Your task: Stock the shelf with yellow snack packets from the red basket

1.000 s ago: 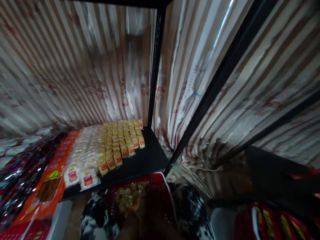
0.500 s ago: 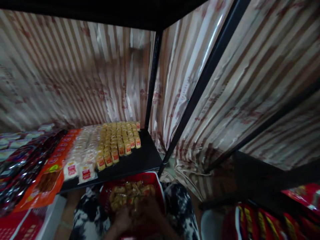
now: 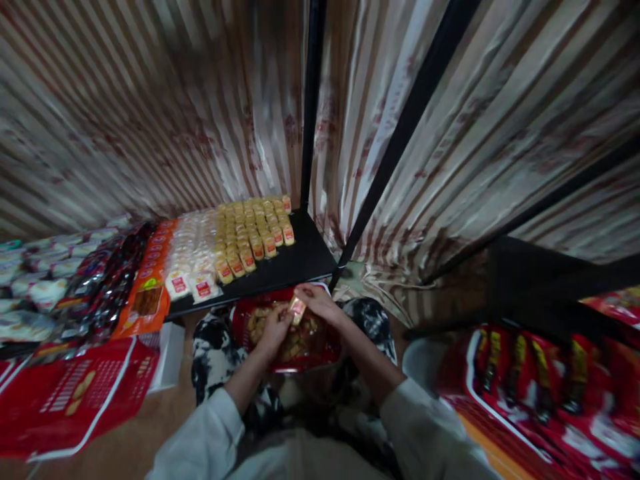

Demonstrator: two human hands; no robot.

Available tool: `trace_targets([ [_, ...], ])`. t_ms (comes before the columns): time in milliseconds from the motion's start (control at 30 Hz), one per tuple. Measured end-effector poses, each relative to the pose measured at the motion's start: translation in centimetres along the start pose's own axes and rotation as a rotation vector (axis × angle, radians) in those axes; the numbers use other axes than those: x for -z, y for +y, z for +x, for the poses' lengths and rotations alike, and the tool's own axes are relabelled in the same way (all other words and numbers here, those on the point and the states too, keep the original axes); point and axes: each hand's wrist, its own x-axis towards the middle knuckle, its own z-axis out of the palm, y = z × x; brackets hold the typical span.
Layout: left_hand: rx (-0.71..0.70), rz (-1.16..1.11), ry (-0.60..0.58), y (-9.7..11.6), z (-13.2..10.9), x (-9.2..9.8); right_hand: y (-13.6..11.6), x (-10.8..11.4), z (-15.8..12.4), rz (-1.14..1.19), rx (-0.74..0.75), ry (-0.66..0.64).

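Observation:
Above a red basket (image 3: 331,347) in my lap, a small yellow snack packet (image 3: 297,311) with a red label is between my two hands. My left hand (image 3: 275,328) grips its lower left side. The fingers of my right hand (image 3: 316,300) close on its upper end. Loose yellow snack packets (image 3: 295,343) fill the basket under my hands. On the black shelf (image 3: 313,250) just ahead stand rows of like yellow packets (image 3: 253,233), red labels facing me at the front.
Left of the rows lie white packets (image 3: 193,250), an orange bag (image 3: 150,293) and dark shiny packs (image 3: 107,273). A red bag (image 3: 75,393) is at lower left. Red packages (image 3: 540,380) sit at lower right. Black posts (image 3: 400,147) rise before the striped curtain (image 3: 215,113).
My hands have come up from among the packets in the basket and now hold one between them. The view has tilted down, showing my forearms and sleeves.

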Motion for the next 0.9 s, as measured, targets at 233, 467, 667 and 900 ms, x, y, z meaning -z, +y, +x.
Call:
trace_targets([
  [233, 0.037, -0.401, 0.176, 3.5, 1.2, -0.1, -2.2, -0.1, 0.1, 0.497, -0.103, 0.018],
  [467, -0.010, -0.431, 0.174, 4.8, 2.4, -0.3, -3.0, -0.6, 0.2, 0.555, -0.057, 0.009],
  [667, -0.096, 0.021, 0.206, 5.8, 5.0, -0.6, -3.5, 0.1, 2.1, 0.427, 0.079, 0.082],
  [900, -0.311, 0.360, 0.233, 9.8, 8.9, -0.7, -4.8, 2.5, 6.7, 0.110, 0.238, 0.313],
])
